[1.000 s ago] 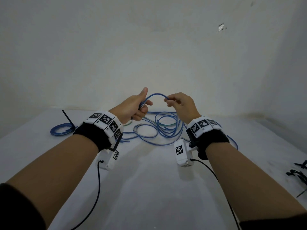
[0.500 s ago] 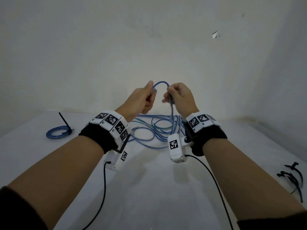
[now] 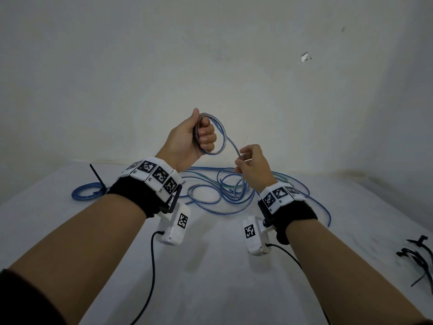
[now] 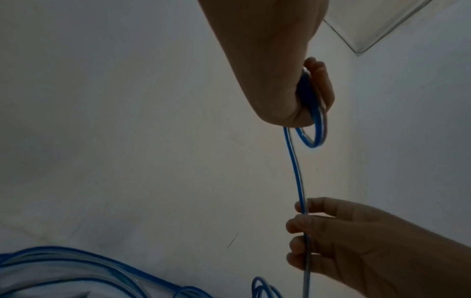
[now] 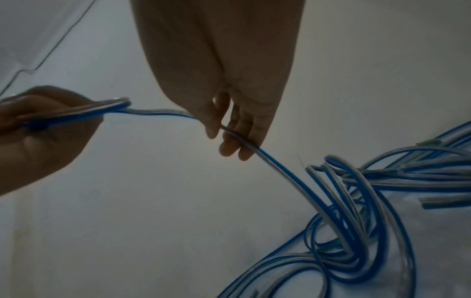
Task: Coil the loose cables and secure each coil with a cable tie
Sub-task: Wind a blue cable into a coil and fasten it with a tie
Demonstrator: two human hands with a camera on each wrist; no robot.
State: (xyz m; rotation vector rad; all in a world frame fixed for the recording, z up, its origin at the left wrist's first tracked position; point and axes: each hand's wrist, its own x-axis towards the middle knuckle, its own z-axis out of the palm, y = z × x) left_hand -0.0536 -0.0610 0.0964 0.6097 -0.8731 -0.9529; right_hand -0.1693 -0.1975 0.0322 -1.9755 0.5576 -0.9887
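One small coil of blue-and-clear cable (image 3: 89, 194) already lies tied near the far left edge of the white table (image 3: 210, 266), the black tail of its tie sticking up, so I judge one cable done. I'm now early in another: my left hand (image 3: 189, 140) is clenched around a couple of turns of the blue-and-clear flat cable (image 3: 220, 137), held up above the table, and my right hand (image 3: 251, 164) pinches the same cable just below, fingers curled around the run that feeds down into the loose heap (image 3: 222, 191). That heap sprawls along the far edge, between and behind my wrists, and in the right wrist view it looks like several tangled strands; I can't tell how many separate cables it holds. Most of the length remains uncoiled, by my reckoning. A bunch of black cable ties (image 3: 417, 256) waits at the right edge, well apart from my hands. Left to do: wind in the rest, tie it, and repeat for whatever remains.
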